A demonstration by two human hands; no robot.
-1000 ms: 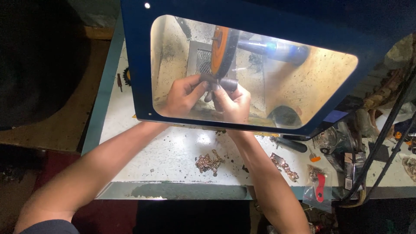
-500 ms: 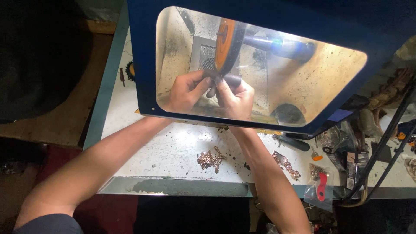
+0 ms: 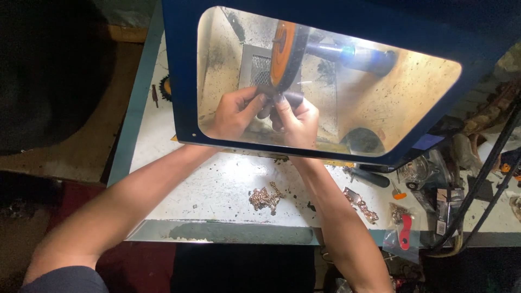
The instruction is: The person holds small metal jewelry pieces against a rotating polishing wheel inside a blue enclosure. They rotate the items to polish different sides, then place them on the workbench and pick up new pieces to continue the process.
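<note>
Both my hands reach under a blue frame with a clear shield (image 3: 179,65), lit from within. My left hand (image 3: 234,113) and my right hand (image 3: 297,120) pinch a small dark piece (image 3: 274,101) together, fingertips touching, right at the lower edge of an orange polishing wheel (image 3: 285,51). The wheel sits on a blue-grey shaft (image 3: 353,54). The piece is mostly hidden by my fingers, so its shape is unclear.
On the white bench lie a heap of coppery chain (image 3: 264,197) and a second chain strip (image 3: 360,204). Bags, a red-handled tool (image 3: 404,237) and black cables (image 3: 483,184) crowd the right side. A dark round object (image 3: 362,140) sits inside the hood.
Both hands stay at the wheel with only small finger shifts. The view has moved slightly, so the hood sits a little further right and higher.
</note>
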